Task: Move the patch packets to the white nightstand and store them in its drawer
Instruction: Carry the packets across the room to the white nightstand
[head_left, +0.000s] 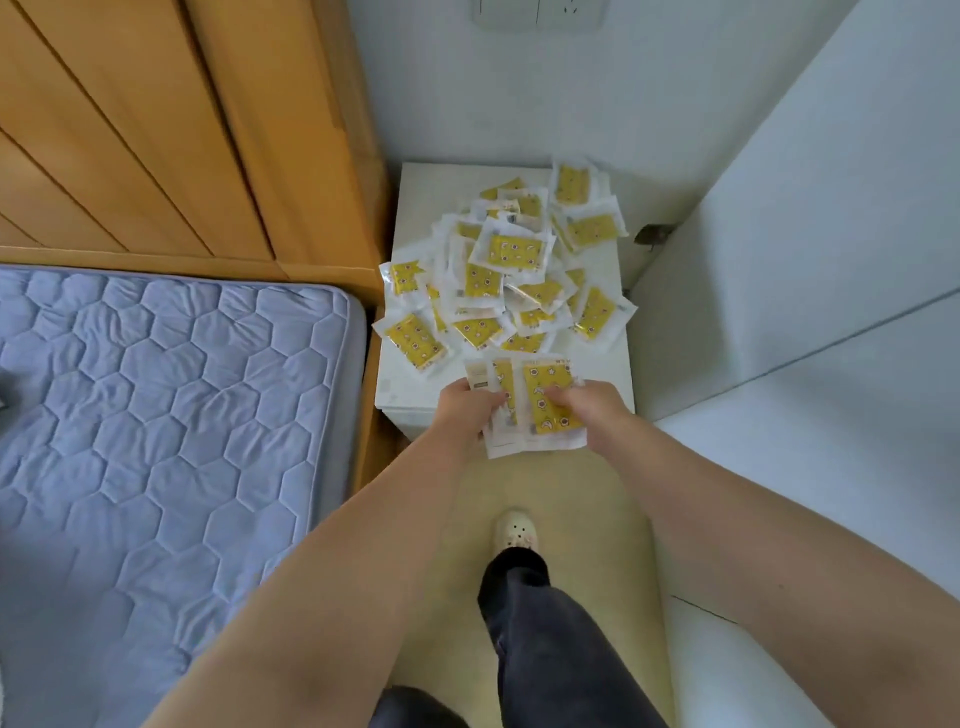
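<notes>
A loose heap of yellow-and-white patch packets (511, 275) covers most of the white nightstand's top (410, 379). In front of the nightstand's near edge I hold a stack of several packets (535, 410) between both hands. My left hand (462, 410) grips the stack's left side and my right hand (592, 410) pinches its right side. The nightstand's drawer front is hidden below my hands.
A bed with a blue quilted mattress (156, 415) fills the left, with a wooden headboard (156, 130) behind it. White walls (779, 260) close in at the back and right. My leg and white shoe (514, 535) stand on the beige floor.
</notes>
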